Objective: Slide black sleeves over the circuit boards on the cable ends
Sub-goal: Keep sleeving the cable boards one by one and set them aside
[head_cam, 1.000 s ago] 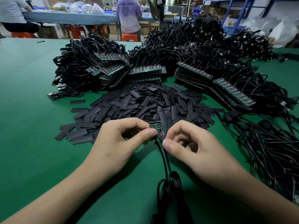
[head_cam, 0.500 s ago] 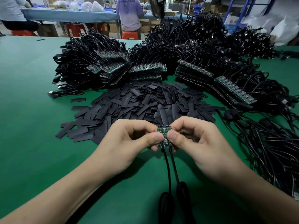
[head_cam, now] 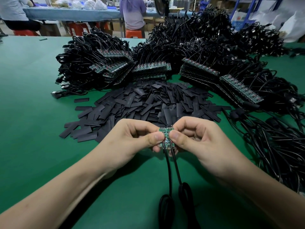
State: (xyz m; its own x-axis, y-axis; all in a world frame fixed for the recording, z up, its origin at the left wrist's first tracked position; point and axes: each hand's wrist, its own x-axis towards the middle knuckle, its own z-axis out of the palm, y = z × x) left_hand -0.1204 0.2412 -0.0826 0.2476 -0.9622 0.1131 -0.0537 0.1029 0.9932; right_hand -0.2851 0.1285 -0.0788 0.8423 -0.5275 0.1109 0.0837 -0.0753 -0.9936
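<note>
A small green circuit board piece (head_cam: 166,131), two boards side by side, is pinched between both thumbs and forefingers just above the green table. My left hand (head_cam: 132,142) holds its left half and my right hand (head_cam: 198,141) holds its right half. Two black cables (head_cam: 171,166) hang from the boards' lower edge toward me and end in coils. Behind the hands lies a heap of flat black sleeves (head_cam: 148,103). No sleeve is on either board.
Stacked rows of circuit boards with bundled black cables (head_cam: 115,66) ring the sleeve heap at the back and right. Loose cables (head_cam: 280,146) sprawl at the right. The green table (head_cam: 33,113) is bare on the left. People sit at a far bench.
My right hand closed in and pinched the boards beside my left thumb. Both hands lifted the boards slightly and brought them square to me.
</note>
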